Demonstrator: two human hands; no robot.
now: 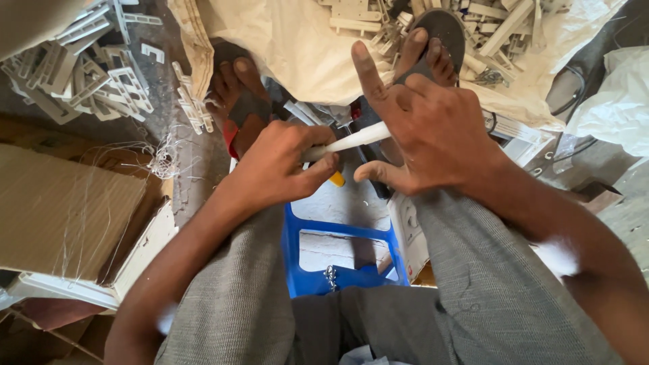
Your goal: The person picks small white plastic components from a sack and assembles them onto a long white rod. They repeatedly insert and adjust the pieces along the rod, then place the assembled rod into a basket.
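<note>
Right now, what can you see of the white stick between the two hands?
The white stick is slim, smooth and plastic-looking, lying tilted, its right end higher. The left hand is closed round its lower end; the right hand covers its upper end, forefinger stretched out. A yellow tip pokes out below the left hand's fingers.

Plastic scrap piles [81, 67] crowding both hands' sides

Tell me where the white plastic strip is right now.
In the head view, the white plastic strip sits at centre frame, gripped by the left hand and passing under the right hand, above the blue stool.
</note>
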